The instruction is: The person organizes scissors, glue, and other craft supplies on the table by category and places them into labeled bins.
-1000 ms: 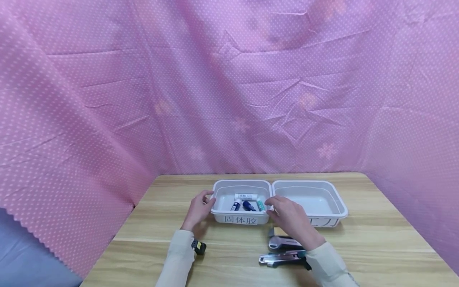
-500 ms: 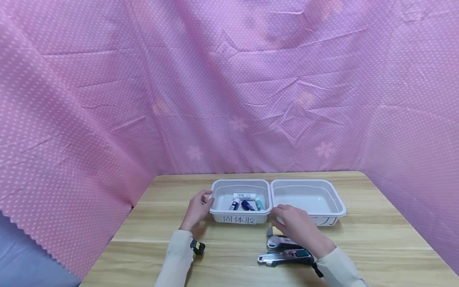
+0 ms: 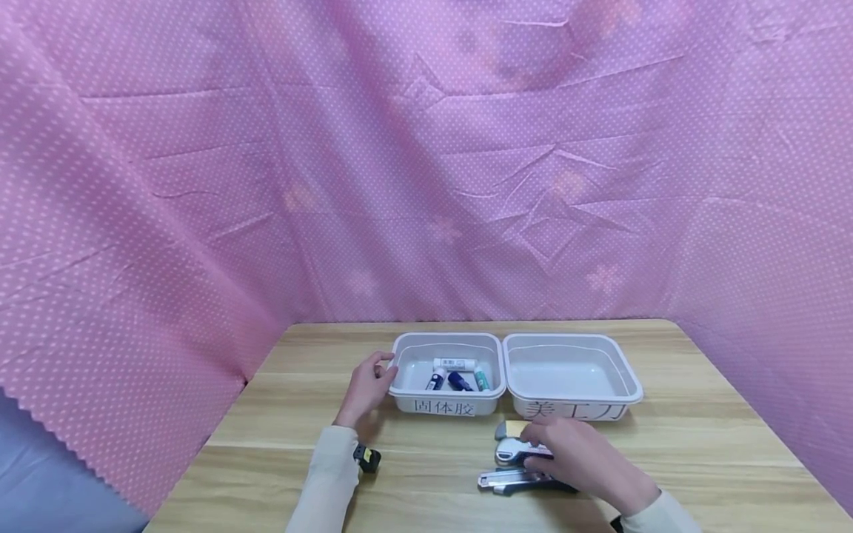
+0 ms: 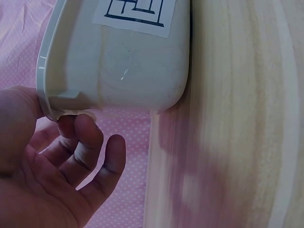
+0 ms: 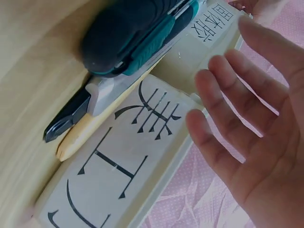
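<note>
1. Your work surface is a pale wood-grain table (image 3: 413, 503) with rounded far corners, filling the lower part of the head frame; lighter streaks run side to side.
2. Pink polka-dotted fabric (image 3: 426, 185), creased and faintly flowered, hangs behind the table and along both sides, covering the upper frame. A smooth blue-grey cloth (image 3: 53, 474) shows at lower left.
3. Near the table's far edge, two rectangular white plastic bins stand side by side: the left bin (image 3: 416, 370) at lower centre, the right bin (image 3: 573, 374) to its right. Both carry black Chinese characters on their front walls.
4. The left bin holds four cylindrical plastic sticks: white (image 3: 455, 364), white-and-navy (image 3: 436, 380), navy (image 3: 458, 381) and teal (image 3: 482, 380).
5. Your left hand (image 3: 363, 391) holds the left bin's rim at its left side, fingers bent and close to the thumb.
6. At bottom centre-right lie a yellow-bodied knife (image 3: 513, 429), a silvery-white knife (image 3: 509, 450) and a silver metal knife (image 3: 500, 480), on the table before the right bin.
7. Your right hand (image 3: 580, 459) hovers over them, fingers loosely spread and grasping nothing; you cannot tell from the head view whether its fingertips touch the silvery-white knife.
</note>
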`<move>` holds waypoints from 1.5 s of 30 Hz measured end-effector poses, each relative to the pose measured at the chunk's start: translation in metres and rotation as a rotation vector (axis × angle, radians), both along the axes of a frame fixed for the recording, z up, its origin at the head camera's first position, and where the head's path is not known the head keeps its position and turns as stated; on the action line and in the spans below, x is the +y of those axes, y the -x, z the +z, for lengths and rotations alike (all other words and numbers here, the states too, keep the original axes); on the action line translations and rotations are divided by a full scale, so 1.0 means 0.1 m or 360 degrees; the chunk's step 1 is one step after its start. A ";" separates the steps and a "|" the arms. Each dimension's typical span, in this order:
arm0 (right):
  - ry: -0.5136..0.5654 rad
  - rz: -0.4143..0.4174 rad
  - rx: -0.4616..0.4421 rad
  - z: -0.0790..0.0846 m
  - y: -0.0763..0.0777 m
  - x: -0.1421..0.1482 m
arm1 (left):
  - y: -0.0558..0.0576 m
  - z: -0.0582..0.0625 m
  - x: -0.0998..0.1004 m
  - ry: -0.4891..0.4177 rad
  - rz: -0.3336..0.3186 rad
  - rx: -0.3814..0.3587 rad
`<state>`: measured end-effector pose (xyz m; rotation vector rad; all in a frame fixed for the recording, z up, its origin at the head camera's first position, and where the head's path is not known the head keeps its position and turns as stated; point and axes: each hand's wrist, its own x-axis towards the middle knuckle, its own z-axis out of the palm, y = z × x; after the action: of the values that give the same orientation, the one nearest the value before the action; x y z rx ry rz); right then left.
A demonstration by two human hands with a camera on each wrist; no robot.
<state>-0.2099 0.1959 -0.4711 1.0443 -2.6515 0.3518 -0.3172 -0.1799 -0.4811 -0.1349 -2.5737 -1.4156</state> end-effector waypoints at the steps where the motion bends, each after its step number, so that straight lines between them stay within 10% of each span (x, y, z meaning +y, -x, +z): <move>1: -0.0018 0.0006 -0.0003 -0.01 -0.02 0.01 | 0.00 0.00 0.00 -0.0004 -0.0002 0.0002; 45: -0.0083 0.0077 -0.0083 -0.24 -0.17 0.08 | 0.00 -0.03 0.01 -0.0004 0.0012 0.0039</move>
<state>-0.1932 0.2042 -0.4952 1.1315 -2.6985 0.3260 -0.3169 -0.1785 -0.4837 -0.1412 -2.5498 -1.4055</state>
